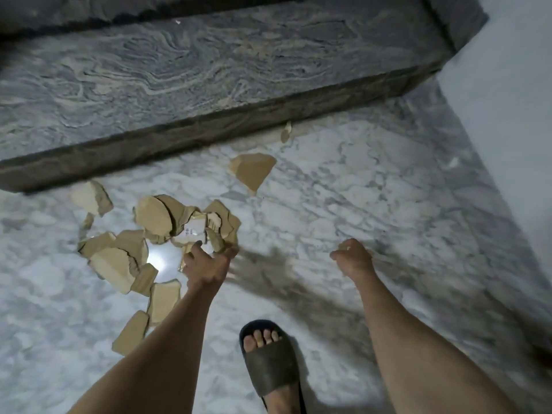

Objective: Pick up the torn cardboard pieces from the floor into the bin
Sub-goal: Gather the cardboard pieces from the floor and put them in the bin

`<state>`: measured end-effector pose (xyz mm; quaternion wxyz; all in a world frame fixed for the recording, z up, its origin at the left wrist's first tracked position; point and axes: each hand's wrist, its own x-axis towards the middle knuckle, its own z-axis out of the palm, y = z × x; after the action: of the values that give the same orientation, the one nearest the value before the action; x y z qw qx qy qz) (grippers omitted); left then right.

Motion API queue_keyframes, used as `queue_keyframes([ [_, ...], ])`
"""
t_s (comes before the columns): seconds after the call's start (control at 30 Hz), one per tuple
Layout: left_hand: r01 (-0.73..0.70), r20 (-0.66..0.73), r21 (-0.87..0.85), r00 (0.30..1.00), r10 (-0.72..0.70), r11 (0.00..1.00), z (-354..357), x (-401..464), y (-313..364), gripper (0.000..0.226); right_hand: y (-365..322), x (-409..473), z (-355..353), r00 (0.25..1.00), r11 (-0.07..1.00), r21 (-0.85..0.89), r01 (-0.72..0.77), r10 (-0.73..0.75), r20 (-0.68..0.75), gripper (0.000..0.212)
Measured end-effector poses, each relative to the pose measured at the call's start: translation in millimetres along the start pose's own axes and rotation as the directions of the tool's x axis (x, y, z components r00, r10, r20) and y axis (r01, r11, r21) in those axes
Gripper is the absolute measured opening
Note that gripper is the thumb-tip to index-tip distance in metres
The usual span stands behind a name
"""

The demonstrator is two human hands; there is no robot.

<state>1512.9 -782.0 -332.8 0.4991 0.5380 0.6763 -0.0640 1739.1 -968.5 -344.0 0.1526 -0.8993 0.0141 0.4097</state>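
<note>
While both arms reach down ahead of me, I see the pale marble floor (343,189) filling most of the view, with a dark veined stone step (209,70) running across beyond the hands and a light wall (507,100) off to the right of my right hand. Next in size is the scatter of torn cardboard pieces (155,216), heaped just ahead and to the left of my left hand (206,264), with more trailing back along the left forearm. One larger piece (254,170) lies apart, ahead and between the two hands, and a small scrap (286,132) sits farther off against the foot of the step. A foot in a dark slipper (268,354) stands on the floor between my forearms. My left grip is spread, fingers reaching into the near edge of the heap and touching cardboard there; I cannot tell whether any piece is pinched. My right hand (352,255) hangs well clear of the heap, its grip curled loosely; whether it holds a small scrap I cannot tell.
</note>
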Motion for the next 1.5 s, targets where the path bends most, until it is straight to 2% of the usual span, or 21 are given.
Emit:
queue_keyframes([
  [0.07, -0.007, -0.149, 0.091, 0.989, 0.020, 0.996, 19, 27, -8, 0.090, 9, 32, 14, 0.998, 0.999, -0.053, -0.008, 0.005, -0.069, 0.035],
  [0.1, 0.006, -0.200, 0.118, 0.980, 0.018, 0.993, 27, 41, -11, 0.098, 14, 46, 21, 0.994, 0.998, -0.053, -0.029, 0.023, -0.106, 0.039],
  [0.2, 0.082, -0.220, 0.202, 0.975, -0.036, 0.976, 47, 73, -18, 0.122, 18, 76, 47, 0.969, 0.997, 0.001, -0.076, 0.074, -0.234, 0.055],
  [0.27, 0.090, -0.244, 0.212, 0.969, -0.037, 0.973, 57, 87, -15, 0.130, 4, 85, 67, 0.943, 0.999, 0.034, -0.020, 0.030, -0.332, 0.054],
  [0.33, 0.069, -0.256, 0.212, 0.967, -0.012, 0.975, 65, 94, -5, 0.137, -26, 89, 81, 0.927, 0.997, 0.022, 0.077, -0.064, -0.370, 0.047],
  [0.43, 0.011, -0.296, 0.327, 0.951, 0.092, 0.945, 74, 102, 12, 0.129, -83, 98, 91, 0.916, 0.959, -0.068, 0.277, -0.285, -0.283, 0.041],
  [0.57, -0.028, -0.325, 0.439, 0.927, 0.187, 0.898, 68, 121, 18, 0.110, -155, 115, 100, 0.835, 0.834, -0.209, 0.511, -0.539, -0.109, 0.055],
  [0.67, -0.059, -0.325, 0.456, 0.918, 0.227, 0.888, 55, 128, 17, 0.097, -190, 126, 102, 0.811, 0.819, -0.175, 0.546, -0.569, -0.133, 0.076],
  [0.73, -0.093, -0.296, 0.466, 0.921, 0.254, 0.880, 47, 126, 13, 0.091, -204, 130, 98, 0.761, 0.755, -0.298, 0.584, -0.637, -0.125, 0.086],
  [0.8, -0.148, -0.265, 0.485, 0.915, 0.306, 0.862, 39, 127, 10, 0.087, -215, 137, 94, 0.706, 0.642, -0.409, 0.648, -0.708, 0.009, 0.103],
  [0.87, -0.208, -0.241, 0.446, 0.909, 0.341, 0.870, 36, 132, 6, 0.079, -224, 146, 94, 0.697, 0.579, -0.447, 0.682, -0.699, 0.157, 0.116],
  [0.97, -0.288, -0.222, 0.398, 0.891, 0.396, 0.871, 34, 138, 0, 0.071, -231, 150, 101, 0.691, 0.498, -0.553, 0.668, -0.691, 0.213, 0.114],
  [1.03, -0.340, -0.216, 0.384, 0.871, 0.442, 0.858, 34, 142, -1, 0.070, -236, 149, 100, 0.705, 0.507, -0.571, 0.646, -0.683, 0.192, 0.110],
  [1.13, -0.400, -0.184, 0.367, 0.854, 0.487, 0.840, 32, 149, 4, 0.077, -242, 151, 101, 0.732, 0.559, -0.509, 0.655, -0.636, 0.244, 0.106],
  [1.2, -0.392, -0.171, 0.375, 0.861, 0.478, 0.840, 29, 152, 6, 0.085, -240, 156, 98, 0.746, 0.651, -0.367, 0.664, -0.604, 0.280, 0.101],
  [1.3, -0.372, -0.155, 0.398, 0.874, 0.461, 0.839, 31, 150, 9, 0.088, -234, 171, 75, 0.791, 0.762, -0.218, 0.610, -0.574, 0.209, 0.087],
  [1.33, -0.367, -0.160, 0.413, 0.872, 0.463, 0.833, 32, 148, 11, 0.088, -235, 175, 65, 0.807, 0.788, -0.173, 0.590, -0.570, 0.155, 0.089],
  [1.43, -0.343, -0.178, 0.461, 0.868, 0.464, 0.818, 30, 147, 17, 0.096, -246, 189, 39, 0.832, 0.821, -0.178, 0.542, -0.554, -0.022, 0.122],
  [1.5, -0.324, -0.162, 0.481, 0.881, 0.445, 0.815, 28, 150, 16, 0.105, -257, 196, 29, 0.826, 0.813, -0.209, 0.544, -0.562, -0.036, 0.115],
])
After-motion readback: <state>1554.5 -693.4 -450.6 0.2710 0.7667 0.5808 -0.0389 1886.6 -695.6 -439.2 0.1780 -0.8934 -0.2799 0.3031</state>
